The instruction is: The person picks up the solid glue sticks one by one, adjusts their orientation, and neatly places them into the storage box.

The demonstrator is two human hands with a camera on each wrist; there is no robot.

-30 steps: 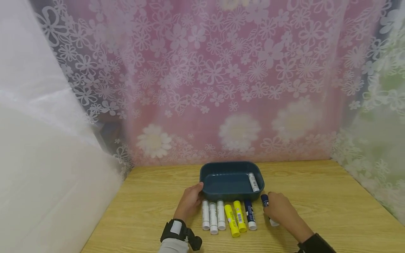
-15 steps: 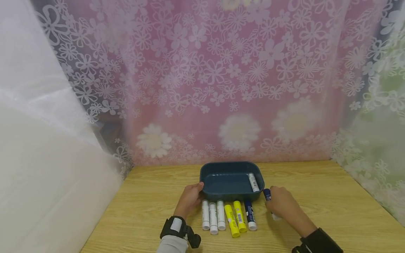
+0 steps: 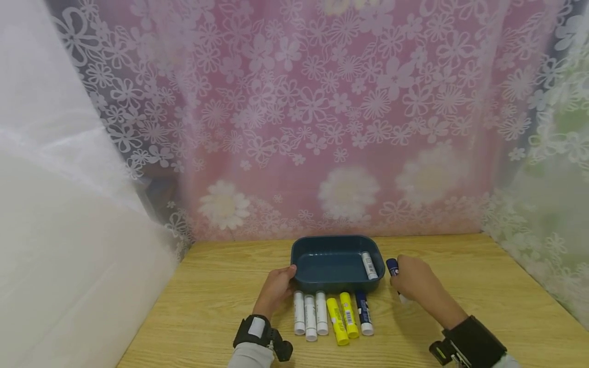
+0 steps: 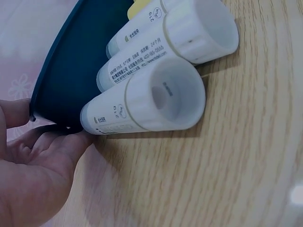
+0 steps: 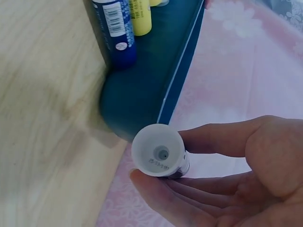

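My left hand grips the left rim of a dark teal tray, thumb over the edge and fingers below it. Between the thumb and fingers of my right hand is a navy glue stick, raised beside the tray's right end. Its hollow white base faces the camera in the right wrist view. One white glue stick lies inside the tray at the right. In front of the tray, several more form a row: white ones, two yellow ones and a navy one.
The wooden table extends to both sides of the tray. A pink floral curtain hangs right behind it, and a white sheet closes off the left side. Pale green floral film stands along the right.
My right hand has lifted the navy glue stick and carried it forward and slightly right, alongside the tray's right end. The left hand and tray have stayed nearly still.
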